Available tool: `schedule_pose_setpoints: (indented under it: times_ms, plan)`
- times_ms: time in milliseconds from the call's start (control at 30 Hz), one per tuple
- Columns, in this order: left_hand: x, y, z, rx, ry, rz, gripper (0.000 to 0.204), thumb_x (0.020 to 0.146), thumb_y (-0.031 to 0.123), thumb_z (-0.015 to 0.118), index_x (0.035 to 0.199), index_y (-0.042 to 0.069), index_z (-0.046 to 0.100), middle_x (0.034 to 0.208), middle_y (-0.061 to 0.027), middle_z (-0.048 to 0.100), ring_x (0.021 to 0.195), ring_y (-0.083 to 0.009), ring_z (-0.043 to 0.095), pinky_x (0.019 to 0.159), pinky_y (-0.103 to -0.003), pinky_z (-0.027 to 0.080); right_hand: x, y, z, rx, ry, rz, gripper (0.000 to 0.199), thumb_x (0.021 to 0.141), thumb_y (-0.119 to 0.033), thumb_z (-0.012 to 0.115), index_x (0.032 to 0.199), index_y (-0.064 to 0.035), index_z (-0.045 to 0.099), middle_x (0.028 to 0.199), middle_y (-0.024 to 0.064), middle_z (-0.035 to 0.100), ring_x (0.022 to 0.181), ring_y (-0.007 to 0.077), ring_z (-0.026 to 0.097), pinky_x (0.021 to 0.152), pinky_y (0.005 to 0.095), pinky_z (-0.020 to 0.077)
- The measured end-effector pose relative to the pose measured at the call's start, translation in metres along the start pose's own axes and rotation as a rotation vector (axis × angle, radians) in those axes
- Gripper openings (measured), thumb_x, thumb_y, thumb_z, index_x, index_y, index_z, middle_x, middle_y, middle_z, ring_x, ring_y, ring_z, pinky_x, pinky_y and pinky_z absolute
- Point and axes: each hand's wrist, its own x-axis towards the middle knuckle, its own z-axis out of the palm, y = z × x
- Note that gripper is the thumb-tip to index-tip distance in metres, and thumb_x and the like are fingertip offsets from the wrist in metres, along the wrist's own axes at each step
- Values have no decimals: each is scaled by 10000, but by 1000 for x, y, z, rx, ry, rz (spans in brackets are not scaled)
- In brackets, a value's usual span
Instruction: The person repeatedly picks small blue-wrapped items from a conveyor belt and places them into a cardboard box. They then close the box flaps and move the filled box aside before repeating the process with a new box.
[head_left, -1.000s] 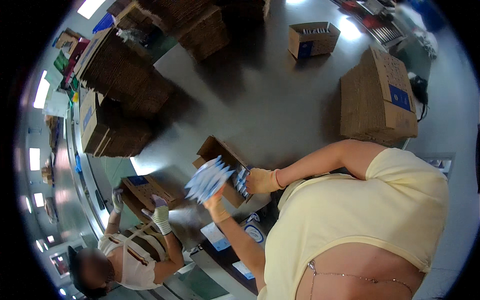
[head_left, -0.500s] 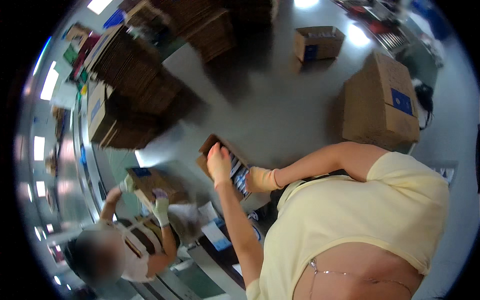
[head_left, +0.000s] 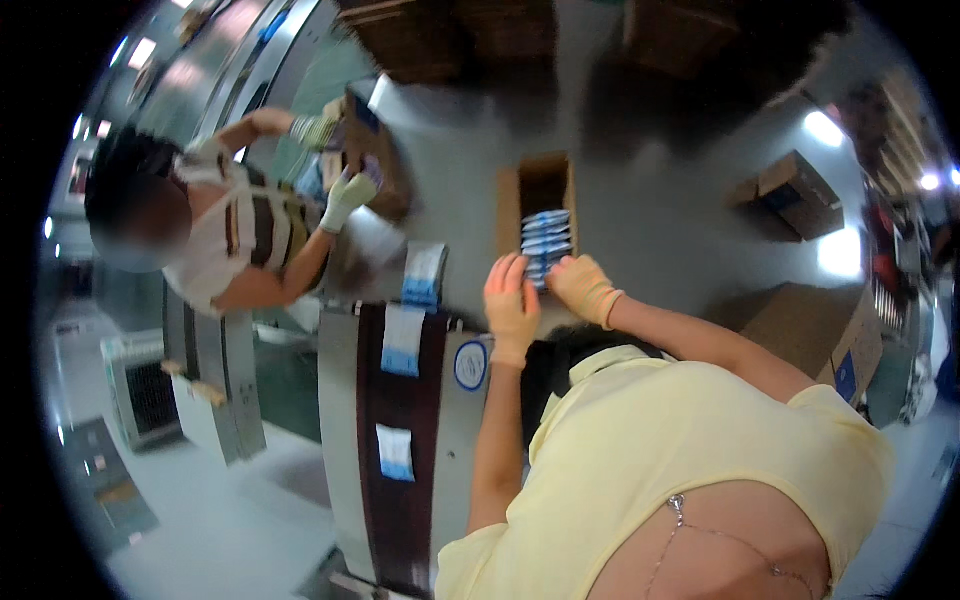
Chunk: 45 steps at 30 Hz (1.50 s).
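Observation:
An open cardboard box point(head_left: 508, 208) lies in front of me, with a row of blue-and-white packets point(head_left: 547, 238) packed on edge in its near part. My left hand point(head_left: 510, 305), in a pale glove, is at the box's near left corner, open, with its fingers stretched forward and nothing seen in it. My right hand point(head_left: 585, 288), gloved too, is at the near right corner. Its fingers are bent together against the end of the packet row; what they grip is hidden.
To my left, a dark conveyor belt point(head_left: 400, 520) carries packets point(head_left: 396, 453). Beyond it a person point(head_left: 250, 220) in gloves handles another cardboard box point(head_left: 378, 160). A large carton point(head_left: 800, 325) stands at the right, a smaller box point(head_left: 800, 195) farther off. Cardboard stacks point(head_left: 410, 40) rise at the back.
My view has swung left, bringing the conveyor belt into sight. My left hand has drawn back from over the packets to the box's near corner. My right hand stays by the packets.

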Motion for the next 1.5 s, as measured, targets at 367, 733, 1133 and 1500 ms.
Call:
schedule_pose_setpoints:
  times_ms: [367,733,1133,1500]
  plan:
    - [-249,-27,-207,805,183,-788,189,822,141,586,995,91,645,1015,-114,606,964,-315,565,827,-415,468,-27,-8,-26,54,-128,-35,187,717,-161,693,892,-133,635,909,32,627,926,210,590,722,355,485]
    - [-201,-34,-145,640,158,-580,155,798,118,623,946,127,666,934,-85,629,892,-291,588,783,-402,485,-28,19,-30,6,-174,60,132,738,-176,678,854,-124,642,863,50,633,895,222,604,709,372,502]
    - [-327,12,-333,918,43,-1357,318,777,-25,545,1055,94,643,1122,-126,597,1019,-289,589,896,-381,472,-26,-1,-11,47,-66,-30,159,730,-166,666,875,-126,616,853,31,598,859,219,572,674,363,470]
    - [-332,-57,-323,993,-472,-1277,834,553,228,864,1273,167,447,1187,-96,555,1114,-309,505,927,-399,440,-27,20,-29,14,-122,40,126,743,-159,659,859,-115,635,851,41,617,854,218,588,669,365,473]
